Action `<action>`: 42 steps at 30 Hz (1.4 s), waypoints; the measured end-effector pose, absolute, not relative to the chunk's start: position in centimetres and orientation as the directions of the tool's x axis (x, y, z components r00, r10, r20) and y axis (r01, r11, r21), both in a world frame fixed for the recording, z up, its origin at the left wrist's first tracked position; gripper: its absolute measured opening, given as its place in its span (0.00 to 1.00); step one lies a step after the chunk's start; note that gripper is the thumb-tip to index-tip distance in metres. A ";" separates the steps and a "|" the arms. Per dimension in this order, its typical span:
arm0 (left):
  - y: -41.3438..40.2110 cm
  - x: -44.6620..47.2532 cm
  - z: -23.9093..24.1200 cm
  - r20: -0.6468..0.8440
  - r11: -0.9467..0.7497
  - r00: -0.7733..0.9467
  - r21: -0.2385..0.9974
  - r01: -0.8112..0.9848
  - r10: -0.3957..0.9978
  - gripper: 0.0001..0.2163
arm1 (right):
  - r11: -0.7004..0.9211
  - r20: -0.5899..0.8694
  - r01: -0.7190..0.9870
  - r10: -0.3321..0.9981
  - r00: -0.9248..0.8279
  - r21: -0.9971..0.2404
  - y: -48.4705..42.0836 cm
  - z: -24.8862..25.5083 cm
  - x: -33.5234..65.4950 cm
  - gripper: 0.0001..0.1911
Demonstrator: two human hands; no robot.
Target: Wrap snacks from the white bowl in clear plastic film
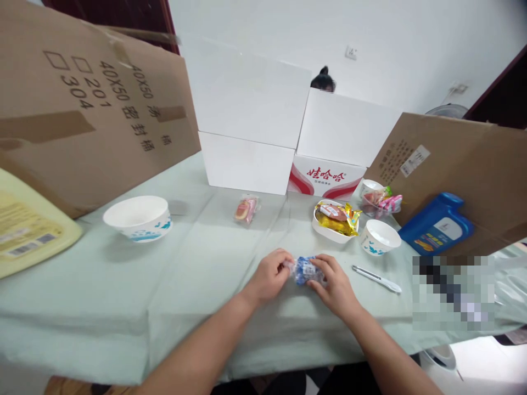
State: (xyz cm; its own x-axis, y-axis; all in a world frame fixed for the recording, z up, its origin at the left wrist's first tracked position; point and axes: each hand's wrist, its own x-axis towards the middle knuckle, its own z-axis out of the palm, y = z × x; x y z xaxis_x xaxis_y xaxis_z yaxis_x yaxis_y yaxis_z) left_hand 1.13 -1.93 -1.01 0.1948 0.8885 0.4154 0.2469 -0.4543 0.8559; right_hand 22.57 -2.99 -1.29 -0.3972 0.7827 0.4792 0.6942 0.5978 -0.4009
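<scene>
Both my hands meet over the near middle of the table, closed on a small blue and clear snack packet [305, 270]. My left hand [269, 274] pinches its left end and my right hand [335, 284] grips its right end. The packet sits just above the pale green tablecloth [197, 263]. A white pen-like tool [376, 278] lies to the right of my right hand.
A large white bowl [139, 217] stands at the left. A wrapped snack [246, 209] lies farther back. At the right are a bowl of yellow packets [335, 219], a small empty bowl [379, 237], a bowl with pink packets [376, 196] and a blue jug [437, 225]. Cardboard and white boxes wall the back.
</scene>
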 end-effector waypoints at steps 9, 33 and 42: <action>-0.8 0.2 -1.8 0.420 -0.371 -0.293 0.905 0.210 0.859 0.10 | 0.488 0.551 0.711 0.817 -0.169 -0.506 -3.4 -0.4 26.3 0.06; -1.9 0.9 -1.2 0.486 -0.480 0.249 0.438 0.760 0.838 0.09 | 0.332 0.611 0.823 0.791 0.022 -0.461 -4.1 -0.5 29.6 0.11; -3.6 1.2 0.4 0.785 -0.775 0.412 0.131 0.619 0.462 0.09 | 0.677 0.440 0.723 0.697 -0.567 -0.141 -3.4 1.9 24.0 0.24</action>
